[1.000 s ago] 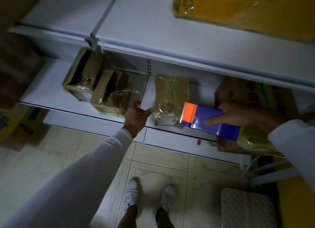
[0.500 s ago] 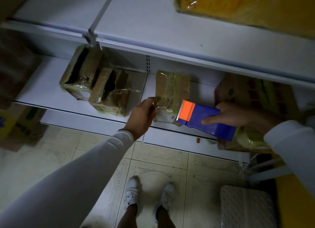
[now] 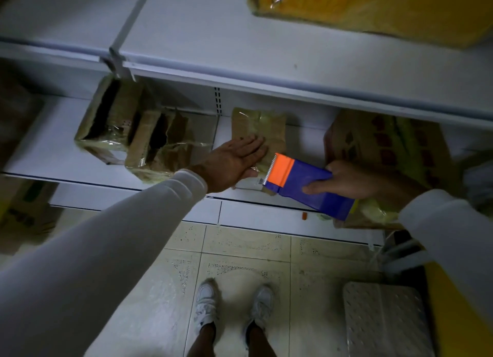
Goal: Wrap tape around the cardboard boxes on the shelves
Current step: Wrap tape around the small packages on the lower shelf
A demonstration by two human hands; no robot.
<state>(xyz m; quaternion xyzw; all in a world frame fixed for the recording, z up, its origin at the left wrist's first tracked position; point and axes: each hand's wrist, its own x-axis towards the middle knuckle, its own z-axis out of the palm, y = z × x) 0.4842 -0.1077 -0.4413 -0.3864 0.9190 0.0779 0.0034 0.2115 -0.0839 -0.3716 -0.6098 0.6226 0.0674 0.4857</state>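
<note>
A stockroom: white metal shelves [image 3: 266, 63] holding taped cartons [image 3: 258, 127].

The scene is dim, with a cool bluish cast. The white upper metal shelf [image 3: 240, 39] catches the most light and throws deep shadow beneath it. Glare streaks the glossy yellow wrapped package [image 3: 373, 7] at far right. Left and right edges fall dark, soft and smeared; straight shelf lines bow from wide-angle distortion. The pale tiled floor [image 3: 240, 252] looks grainy.

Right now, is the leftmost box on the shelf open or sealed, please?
Open: the leftmost box shows a dark gap between its flaps, despite some tape.
</note>
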